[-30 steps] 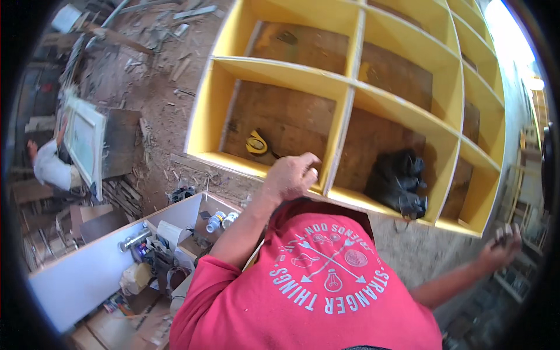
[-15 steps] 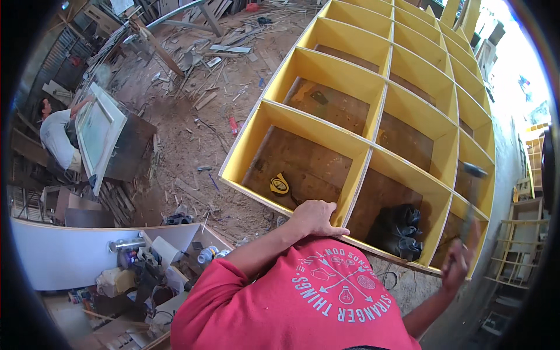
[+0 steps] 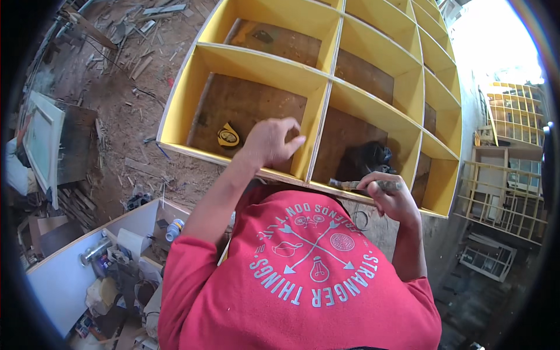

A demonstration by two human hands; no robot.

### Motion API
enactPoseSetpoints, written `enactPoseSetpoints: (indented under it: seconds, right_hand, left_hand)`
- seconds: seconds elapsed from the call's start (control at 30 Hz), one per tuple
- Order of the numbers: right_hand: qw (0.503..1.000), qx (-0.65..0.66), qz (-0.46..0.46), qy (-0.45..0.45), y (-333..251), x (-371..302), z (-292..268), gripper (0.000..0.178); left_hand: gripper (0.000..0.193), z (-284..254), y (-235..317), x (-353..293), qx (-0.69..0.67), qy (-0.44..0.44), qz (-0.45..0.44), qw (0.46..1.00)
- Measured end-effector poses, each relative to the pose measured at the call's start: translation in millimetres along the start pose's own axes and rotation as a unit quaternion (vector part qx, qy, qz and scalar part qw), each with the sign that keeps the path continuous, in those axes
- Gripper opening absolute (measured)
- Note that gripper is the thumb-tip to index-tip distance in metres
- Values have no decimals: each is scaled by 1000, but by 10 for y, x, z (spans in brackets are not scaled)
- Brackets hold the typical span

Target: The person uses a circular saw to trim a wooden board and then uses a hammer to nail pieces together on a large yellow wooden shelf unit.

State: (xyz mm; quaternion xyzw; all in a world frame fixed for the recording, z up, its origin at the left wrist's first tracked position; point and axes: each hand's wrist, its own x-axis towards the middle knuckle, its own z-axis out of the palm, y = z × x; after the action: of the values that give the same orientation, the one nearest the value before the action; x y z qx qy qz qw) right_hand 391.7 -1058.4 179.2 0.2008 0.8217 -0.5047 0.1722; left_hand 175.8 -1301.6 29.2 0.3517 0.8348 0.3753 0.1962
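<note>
A large yellow-painted wooden shelf frame (image 3: 324, 108), divided into box-like compartments, lies in front of me. My left hand (image 3: 272, 142) hovers at its near edge beside a divider, thumb apart from the curled fingers, with nothing visible between them. A hammer (image 3: 350, 185) is gripped in my right hand (image 3: 392, 198), lying roughly level over the near edge and pointing left. Its head is hard to make out. In the near left compartment rests a yellow-and-black tape measure (image 3: 228, 136). The compartment to its right holds a black bulky thing (image 3: 363, 158), partly hidden by my right hand.
At lower left stands an open white-sided box (image 3: 55, 289) full of tools, cloths and bottles. Wood scraps litter the dirt floor (image 3: 131, 111). Far left, another person (image 3: 16, 166) is beside a pale framed panel (image 3: 44, 137). Wooden lattice frames (image 3: 504, 192) stand at right.
The hammer has come down from its raised position at right to the shelf's near edge. My left hand has lifted off the edge and its fingers have loosened. The view has shifted.
</note>
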Motion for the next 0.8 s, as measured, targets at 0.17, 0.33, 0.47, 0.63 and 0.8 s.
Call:
enactPoseSetpoints:
  seconds: [0.17,0.33,0.47,0.63,0.8]
  right_hand:
    - [962,-241,-115,61,-95,-7,74,27]
    - [940,-322,-108,-26,-167,-98,-67,14]
    - [928,-359,-87,-55,-422,-46,73,11]
    - [971,-170,-153,-67,-524,132,163,13]
    - [934,-340,-59,-89,-508,59,150,13]
  left_hand:
    - [87,247,93,556,94,7,2,996]
    - [97,476,29,675,79,-81,-17,993]
    - [92,440,30,703,72,-86,-3,994]
    - [88,425,-35,692,63,-64,4,996]
    - [85,393,1,701,64,-76,-8,995]
